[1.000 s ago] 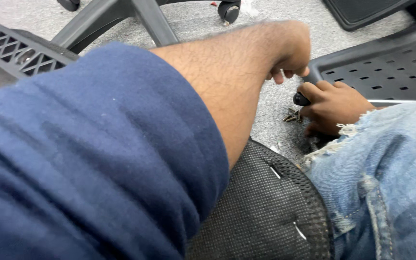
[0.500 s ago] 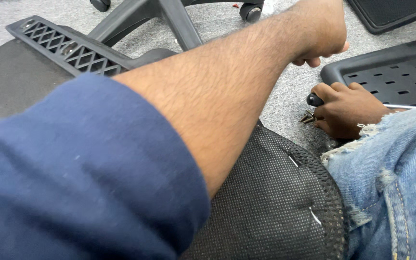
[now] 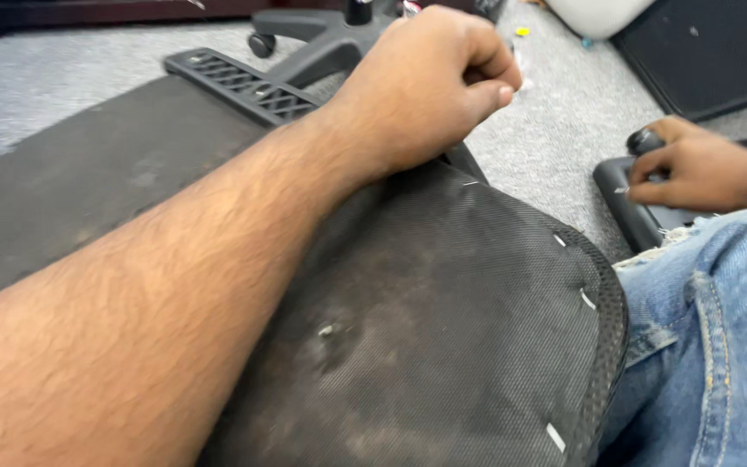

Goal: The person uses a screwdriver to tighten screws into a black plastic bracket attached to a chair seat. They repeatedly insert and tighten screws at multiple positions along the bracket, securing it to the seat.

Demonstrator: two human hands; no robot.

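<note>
Seat cushion (image 3: 443, 346), underside up, fills the centre over the lap. Left hand (image 3: 430, 86), fisted, rests at its twelve o'clock edge; right hand (image 3: 693, 169), at three o'clock, curls around a black knob (image 3: 646, 140). Exposed staples (image 3: 588, 299) could snag the forearm if it drags.

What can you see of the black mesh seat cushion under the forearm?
The black mesh seat cushion fills the lower middle of the view, lying with its underside up. Its covering looks like fine woven mesh, dusty and worn, with pale smudges and a small light speck near the middle. The fabric wraps over a rounded edge at right, pinned by several silver staples. The left hand, closed in a fist, rests at its far edge, forearm across it. A knee in blue jeans presses against its right side.
</note>
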